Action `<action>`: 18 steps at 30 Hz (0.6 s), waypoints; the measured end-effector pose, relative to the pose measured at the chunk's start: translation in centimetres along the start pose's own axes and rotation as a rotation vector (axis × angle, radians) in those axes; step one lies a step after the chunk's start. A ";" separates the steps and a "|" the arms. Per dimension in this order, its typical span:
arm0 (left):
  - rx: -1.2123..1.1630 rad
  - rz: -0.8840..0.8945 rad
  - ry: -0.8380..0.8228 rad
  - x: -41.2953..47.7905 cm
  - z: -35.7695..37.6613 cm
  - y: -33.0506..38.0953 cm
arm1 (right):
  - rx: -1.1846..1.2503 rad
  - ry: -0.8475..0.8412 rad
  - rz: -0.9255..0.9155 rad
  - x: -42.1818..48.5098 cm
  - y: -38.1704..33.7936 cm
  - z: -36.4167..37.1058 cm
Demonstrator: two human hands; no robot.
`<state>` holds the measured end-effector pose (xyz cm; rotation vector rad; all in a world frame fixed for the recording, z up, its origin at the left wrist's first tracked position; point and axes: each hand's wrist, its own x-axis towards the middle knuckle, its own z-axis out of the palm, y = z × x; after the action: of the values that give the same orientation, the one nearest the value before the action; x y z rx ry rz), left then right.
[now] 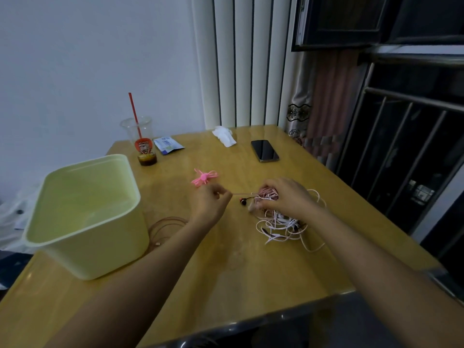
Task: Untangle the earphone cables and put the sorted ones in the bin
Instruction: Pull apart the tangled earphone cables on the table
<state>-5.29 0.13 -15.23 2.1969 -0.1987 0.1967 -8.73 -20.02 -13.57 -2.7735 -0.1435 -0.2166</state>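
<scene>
Left hand (213,198) pinches a strand (241,194), right hand (285,197) clutches the tangle (278,222) at its 3 o'clock. Yank and you'll tighten knots.

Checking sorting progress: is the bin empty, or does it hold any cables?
Empty, as far as visible. The bin shows a bare pale floor and walls; a coiled cable lies outside, beside it on the table.

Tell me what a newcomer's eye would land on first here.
The big pale-yellow bin on the left catches the eye first. Next comes the pink-and-white cable tangle right of centre, gripped by the right hand, while the left hand pinches one strand drawn out of it.
</scene>
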 end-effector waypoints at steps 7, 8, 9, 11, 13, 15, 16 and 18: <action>0.548 0.070 -0.319 0.9 -0.8 1.1 | -0.010 0.052 -0.075 0.6 -0.5 0.8; 0.620 0.128 -0.306 0.9 -0.7 1.3 | -0.014 0.054 -0.085 0.7 -0.5 0.9; 0.732 0.201 -0.283 0.8 -0.4 1.4 | -0.022 0.053 -0.092 0.7 -0.6 1.0; 0.978 0.362 -0.232 0.3 0.3 2.1 | -0.035 0.066 -0.104 0.7 -0.9 1.1; 1.017 0.503 -0.187 0.0 1.0 3.0 | -0.034 0.064 -0.106 0.8 -1.0 1.2; 0.864 0.558 -0.187 0.3 1.3 3.4 | -0.004 0.039 -0.114 0.8 -0.9 1.2; 0.715 0.532 -0.210 0.5 1.2 3.4 | 0.029 0.028 -0.112 0.7 -0.8 1.2; 0.404 0.404 -0.278 0.8 1.1 3.0 | 0.101 0.025 -0.098 0.5 -0.6 1.1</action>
<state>-5.09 -2.58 -13.37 2.5609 -0.8229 0.1635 -8.17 -19.03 -14.29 -2.6647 -0.2767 -0.2616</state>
